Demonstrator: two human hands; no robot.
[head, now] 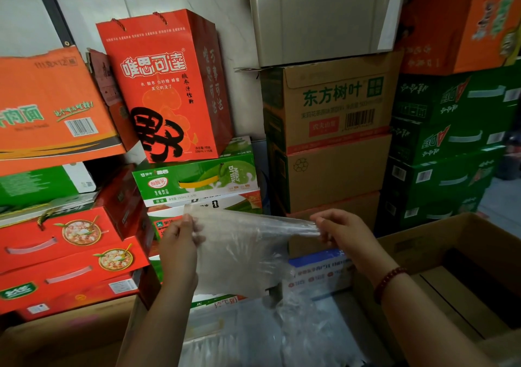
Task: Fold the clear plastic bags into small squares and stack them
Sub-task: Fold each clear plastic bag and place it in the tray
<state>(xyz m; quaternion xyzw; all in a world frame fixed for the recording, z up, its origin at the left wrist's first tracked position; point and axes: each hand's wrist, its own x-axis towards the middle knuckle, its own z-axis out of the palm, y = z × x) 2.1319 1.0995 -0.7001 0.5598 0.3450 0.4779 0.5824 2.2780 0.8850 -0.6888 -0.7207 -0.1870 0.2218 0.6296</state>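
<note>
Two hands at work among stacked drink cartons (pixel 329 107), left hand (pixel 180 242) and right hand (pixel 335 231) each pinching a top corner of one clear plastic bag (pixel 242 254), held aloft, probably light, limp, slippery, best gripped at its edges.

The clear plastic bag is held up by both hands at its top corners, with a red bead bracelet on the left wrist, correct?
Not quite. The head view shows the bead bracelet on the right wrist. Both the left hand and right hand do pinch the clear plastic bag at its top corners.
</note>
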